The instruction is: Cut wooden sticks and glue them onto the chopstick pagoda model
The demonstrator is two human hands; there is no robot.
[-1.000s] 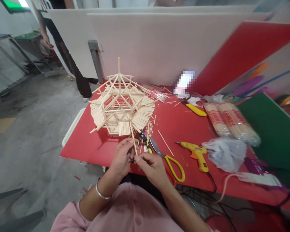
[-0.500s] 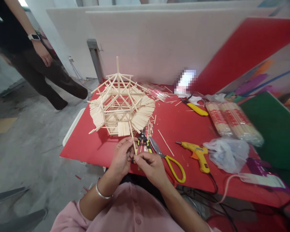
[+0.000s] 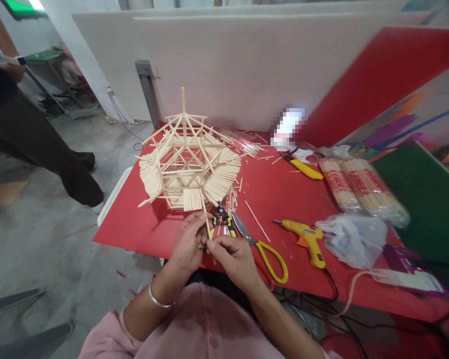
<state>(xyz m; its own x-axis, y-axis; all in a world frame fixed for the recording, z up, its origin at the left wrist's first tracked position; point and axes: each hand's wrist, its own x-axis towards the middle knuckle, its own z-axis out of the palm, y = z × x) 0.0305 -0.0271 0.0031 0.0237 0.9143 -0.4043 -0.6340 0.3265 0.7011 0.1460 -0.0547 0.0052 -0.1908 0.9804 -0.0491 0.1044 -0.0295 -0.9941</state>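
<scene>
A pavilion-like framework of pale wooden sticks (image 3: 183, 159) stands on the red tabletop (image 3: 284, 199). In front of it, a thin wooden stick (image 3: 208, 224) slants toward me, its far end reaching the model's front edge. My left hand (image 3: 190, 239) pinches this stick from the left side. My right hand (image 3: 234, 257) has its thumb and forefinger closed on the near end of the same stick. Black-and-yellow pliers (image 3: 222, 219) lie just beyond my fingers. Scissors with yellow handles (image 3: 271, 259) rest right of my right hand.
A yellow glue gun (image 3: 305, 237), a clear plastic bag (image 3: 355, 239) and wrapped stick bundles (image 3: 362, 189) lie to the right. Yellow-handled cutters (image 3: 305, 168) and a blurred lit phone (image 3: 289, 127) are farther back. At left, a person's legs (image 3: 48, 144) show beside the table.
The person at the left has moved farther left, with one foot now nearer the table's left side. Both my hands and the stick look nearly unmoved.
</scene>
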